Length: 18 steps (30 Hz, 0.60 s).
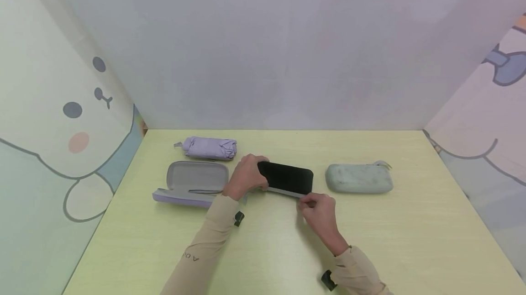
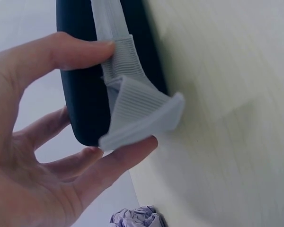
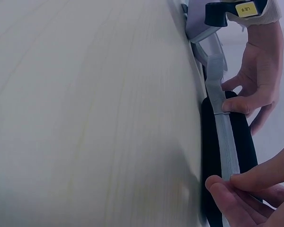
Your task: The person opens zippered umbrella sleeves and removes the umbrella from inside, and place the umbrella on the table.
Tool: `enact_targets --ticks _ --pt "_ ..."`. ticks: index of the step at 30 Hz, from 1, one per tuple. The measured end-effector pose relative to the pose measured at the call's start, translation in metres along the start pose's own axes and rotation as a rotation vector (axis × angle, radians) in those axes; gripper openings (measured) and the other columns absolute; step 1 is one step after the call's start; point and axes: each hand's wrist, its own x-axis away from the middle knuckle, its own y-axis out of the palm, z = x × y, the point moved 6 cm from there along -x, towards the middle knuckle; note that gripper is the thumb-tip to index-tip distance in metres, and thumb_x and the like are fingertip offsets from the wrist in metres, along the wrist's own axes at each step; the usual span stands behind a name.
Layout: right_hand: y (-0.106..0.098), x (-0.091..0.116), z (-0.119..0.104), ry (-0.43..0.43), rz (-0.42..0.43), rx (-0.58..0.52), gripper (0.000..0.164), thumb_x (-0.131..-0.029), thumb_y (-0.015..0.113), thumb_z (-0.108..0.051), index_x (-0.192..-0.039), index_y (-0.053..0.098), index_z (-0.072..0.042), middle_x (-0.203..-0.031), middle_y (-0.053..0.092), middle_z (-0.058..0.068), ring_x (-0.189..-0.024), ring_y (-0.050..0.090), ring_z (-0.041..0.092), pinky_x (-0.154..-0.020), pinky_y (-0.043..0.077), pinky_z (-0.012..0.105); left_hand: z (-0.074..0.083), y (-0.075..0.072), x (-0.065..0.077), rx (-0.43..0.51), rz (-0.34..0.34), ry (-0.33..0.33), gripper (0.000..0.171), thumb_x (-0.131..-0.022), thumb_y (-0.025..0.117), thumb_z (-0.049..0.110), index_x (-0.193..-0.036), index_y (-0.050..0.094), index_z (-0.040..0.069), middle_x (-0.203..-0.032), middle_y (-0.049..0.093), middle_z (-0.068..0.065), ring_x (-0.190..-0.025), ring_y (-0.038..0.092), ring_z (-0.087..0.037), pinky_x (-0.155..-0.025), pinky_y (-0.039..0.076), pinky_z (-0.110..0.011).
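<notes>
Black case [image 1: 289, 179] sits btwn both hands, long axis approx L–R, R end angled a bit toward the person; grey zip band [image 3: 226, 142] runs along its near edge. L hand [image 1: 248, 175] grips the case's L end, thumb on the band, by a loose ribbed flap [image 2: 137, 101]. R hand [image 1: 319, 213] is at the case's near R corner, thumb + forefinger narrow, pinching at the band; key relation: most of the band stretches L from those fingertips, toward the L hand. Open purple case [image 1: 181, 199] is L of the black case, lilac bundle [image 1: 210, 148] behind & L of it, mint case [image 1: 359, 179] to its R. Zip pull's hidden, prob. under R fingertips, can't tell; R wrist view cuts off the black case's R end.
</notes>
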Motion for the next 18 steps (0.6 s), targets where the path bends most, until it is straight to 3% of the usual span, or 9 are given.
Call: enact_targets --ticks 18 --pt "0.0037 -0.0003 -0.0054 -0.061 0.008 0.030 0.014 -0.068 0.066 0.010 -0.065 0.072 -0.002 -0.058 0.066 0.001 -0.052 0.065 0.013 -0.054 0.050 0.026 -0.0017 0.0008 0.0017 -0.013 0.022 -0.001 0.069 -0.047 0.079 0.003 -0.115 0.068 0.014 -0.110 0.064 -0.008 -0.082 0.050 -0.024 -0.063 0.047 -0.031"
